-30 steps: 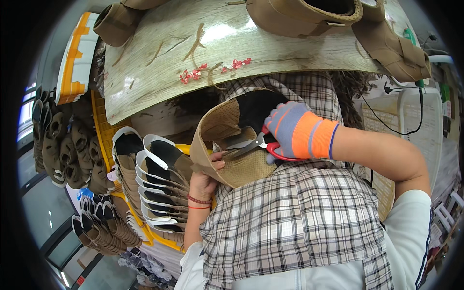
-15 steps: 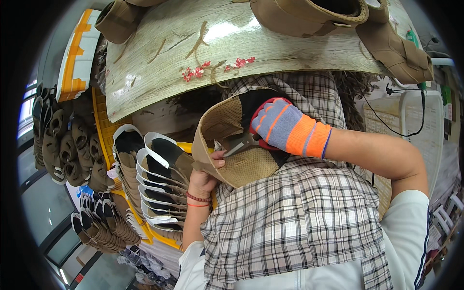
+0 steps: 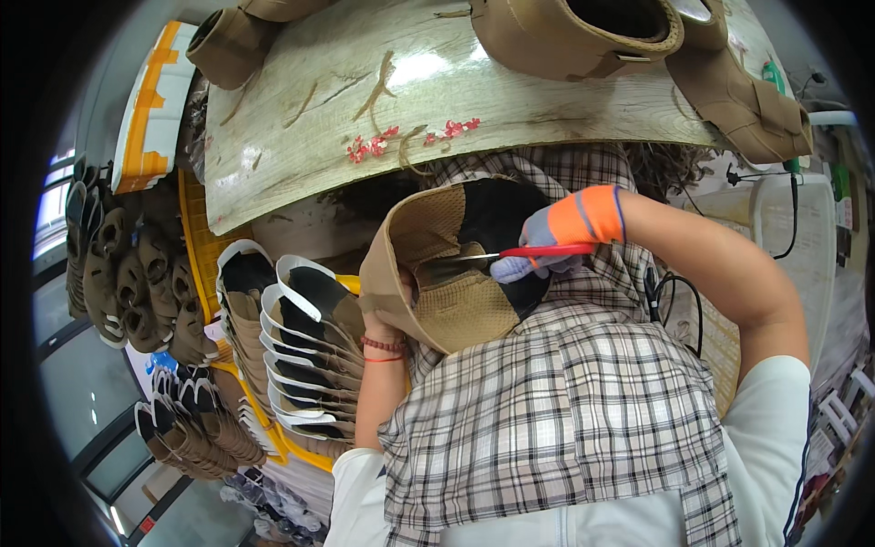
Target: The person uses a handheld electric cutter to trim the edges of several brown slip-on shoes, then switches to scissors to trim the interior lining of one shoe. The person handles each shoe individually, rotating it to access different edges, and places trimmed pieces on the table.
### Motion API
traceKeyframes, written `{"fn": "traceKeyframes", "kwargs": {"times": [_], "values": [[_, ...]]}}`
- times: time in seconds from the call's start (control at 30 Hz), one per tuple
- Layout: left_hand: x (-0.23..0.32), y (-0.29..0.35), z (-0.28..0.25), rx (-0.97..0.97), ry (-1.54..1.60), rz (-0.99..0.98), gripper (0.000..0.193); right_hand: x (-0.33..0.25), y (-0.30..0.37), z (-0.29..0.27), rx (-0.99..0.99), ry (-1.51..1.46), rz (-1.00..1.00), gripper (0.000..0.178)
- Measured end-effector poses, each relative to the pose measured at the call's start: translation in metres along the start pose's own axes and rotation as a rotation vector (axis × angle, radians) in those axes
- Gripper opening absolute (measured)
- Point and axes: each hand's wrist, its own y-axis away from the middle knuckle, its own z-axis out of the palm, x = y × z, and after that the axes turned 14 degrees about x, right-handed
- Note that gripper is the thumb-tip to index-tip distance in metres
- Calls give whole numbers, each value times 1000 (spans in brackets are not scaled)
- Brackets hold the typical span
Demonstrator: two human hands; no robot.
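Over my lap, on the checked apron (image 3: 538,419), I hold a tan shoe upper (image 3: 469,314) with its mesh lining and a black inner part facing up. My left hand (image 3: 385,321), bare, grips the upper's left side; most of its fingers are hidden behind the material. A grey and orange glove covers my right hand (image 3: 547,239), which is closed around red-handled scissors (image 3: 563,249). The blades point left into the hollow of the upper, over the lining. Whether they touch the fabric I cannot tell.
A wood-patterned table (image 3: 301,146) with brown scraps and finished brown shoes (image 3: 583,41) stands ahead. To my left, a yellow crate (image 3: 202,246) and a row of uppers with white rims (image 3: 305,356). A black cable (image 3: 697,305) hangs at the right.
My right hand has turned, and the scissors now lie nearly level, pointing left into the upper. My left thumb has gone from the inside edge to behind the upper.
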Motion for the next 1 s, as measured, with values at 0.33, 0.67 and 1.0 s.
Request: {"fn": "traceKeyframes", "kwargs": {"times": [0.33, 0.67, 1.0], "values": [[8, -5, 29, 90, -7, -33, 29, -37, -6, -17, -87, -45, 58, 46], [9, -6, 32, 143, -76, -13, 32, -54, -5, -12, -37, -62, 156, 47], [9, -5, 19, -54, -418, 149, 30, -58, 19, 13, 322, 234, 33, 82]]}}
